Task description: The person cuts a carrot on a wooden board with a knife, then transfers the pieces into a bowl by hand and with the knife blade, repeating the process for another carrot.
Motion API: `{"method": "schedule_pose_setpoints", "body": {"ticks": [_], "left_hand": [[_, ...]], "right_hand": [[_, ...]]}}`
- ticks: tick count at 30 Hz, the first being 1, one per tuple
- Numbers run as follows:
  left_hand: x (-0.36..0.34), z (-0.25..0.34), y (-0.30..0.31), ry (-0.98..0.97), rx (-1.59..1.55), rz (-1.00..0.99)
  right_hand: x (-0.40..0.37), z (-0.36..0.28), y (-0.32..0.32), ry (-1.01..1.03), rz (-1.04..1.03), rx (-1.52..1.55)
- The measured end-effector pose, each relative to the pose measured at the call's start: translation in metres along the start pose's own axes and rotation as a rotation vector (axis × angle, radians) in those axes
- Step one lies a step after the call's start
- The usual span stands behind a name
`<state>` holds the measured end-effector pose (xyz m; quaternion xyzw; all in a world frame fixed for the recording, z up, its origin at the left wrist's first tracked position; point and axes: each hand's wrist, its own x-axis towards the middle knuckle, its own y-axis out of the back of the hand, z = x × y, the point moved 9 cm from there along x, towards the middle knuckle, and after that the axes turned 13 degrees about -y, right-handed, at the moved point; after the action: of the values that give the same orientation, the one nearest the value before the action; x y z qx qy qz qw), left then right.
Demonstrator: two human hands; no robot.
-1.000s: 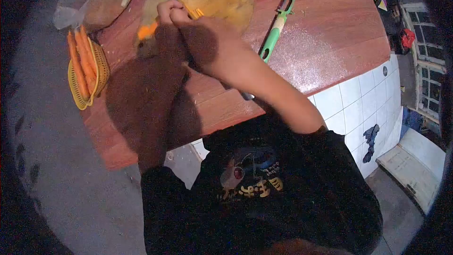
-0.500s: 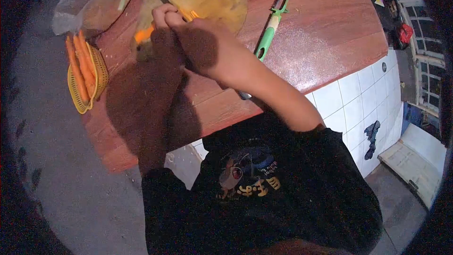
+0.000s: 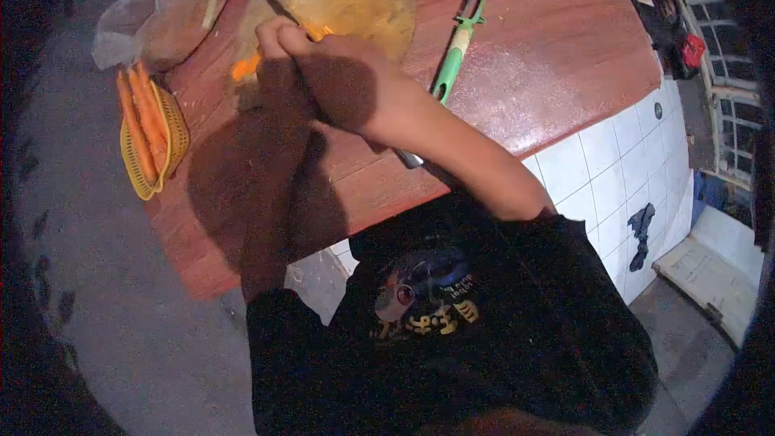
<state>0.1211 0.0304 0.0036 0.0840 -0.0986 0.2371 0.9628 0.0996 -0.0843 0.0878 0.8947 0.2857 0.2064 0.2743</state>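
- We find the left hand (image 3: 273, 47) with fingers bent, close against the right over the chopping board (image 3: 367, 2); we cannot tell what it grasps.
- We see the right hand (image 3: 313, 50) curled beside the knife (image 3: 278, 5); its palm is hidden, so we cannot confirm a grip on the handle.
- The knife's blade points away from the body, over the board. Cut carrot sticks (image 3: 323, 31) lie just beside the right hand, and an orange carrot piece (image 3: 245, 68) lies left of the left hand.
- We judge a finger cut the main risk, caused by fingers crowded near the blade and by the shadow over both hands.
- We judge that the carrot piece could slip if not pinned, turning the blade aside.
- Whole carrots (image 3: 144, 125) stand in the yellow basket (image 3: 178, 123) at the table's (image 3: 525, 109) left edge, near a plastic bag (image 3: 184, 16); a knock from the left arm could tip them off.
- We note the peeler (image 3: 454, 56) right of the board; the right forearm could catch it.
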Motion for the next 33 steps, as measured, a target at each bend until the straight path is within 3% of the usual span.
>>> {"method": "schedule_pose_setpoints", "body": {"ticks": [2,6,8,9,11,13,15,17,18,21,23,25,27,28,33], "left_hand": [[-0.027,0.013,0.014,0.004,-0.003,0.0],[-0.004,0.0,0.017,0.03,-0.003,0.004],[0.006,-0.061,0.025,0.717,-0.279,0.116],[-0.008,-0.05,0.019,0.704,-0.275,0.111],[-0.015,0.035,0.012,-0.13,0.252,-0.009],[-0.012,0.022,0.012,-0.1,0.091,0.032],[-0.009,0.001,0.014,-0.073,-0.067,0.063],[-0.006,0.002,0.015,-0.447,0.232,-0.033],[0.008,-0.037,0.028,-0.399,0.259,-0.038],[-0.006,0.007,0.015,-0.491,0.468,-0.045],[-0.007,0.012,0.016,-0.529,0.448,-0.026],[-0.008,0.013,0.011,-0.531,0.486,-0.083],[-0.011,0.015,0.012,-0.496,0.458,-0.048],[-0.01,0.019,0.012,-0.473,0.43,-0.028],[-0.011,0.031,0.006,-0.441,0.552,-0.086]], "right_hand": [[-0.002,-0.004,0.008,0.042,0.026,0.014],[0.001,-0.002,0.004,0.107,0.103,0.029],[0.0,0.0,0.003,0.142,0.175,0.03],[-0.002,-0.003,0.004,0.188,0.201,0.019],[0.0,-0.015,0.017,0.259,0.243,-0.003],[0.013,0.006,-0.005,-0.107,-0.195,-0.211],[0.02,0.019,-0.005,-0.185,-0.229,-0.205],[0.024,0.034,-0.012,-0.263,-0.265,-0.195],[0.024,0.039,-0.009,-0.275,-0.209,-0.18],[0.025,0.039,0.018,-0.26,-0.105,-0.168],[0.021,0.041,0.038,-0.238,-0.072,-0.179],[0.016,0.024,0.083,-0.026,0.14,-0.083],[0.014,0.041,0.107,-0.209,0.021,-0.204],[0.014,0.051,0.118,-0.194,0.002,-0.211],[0.014,0.062,0.19,0.219,0.165,-0.295]]}}
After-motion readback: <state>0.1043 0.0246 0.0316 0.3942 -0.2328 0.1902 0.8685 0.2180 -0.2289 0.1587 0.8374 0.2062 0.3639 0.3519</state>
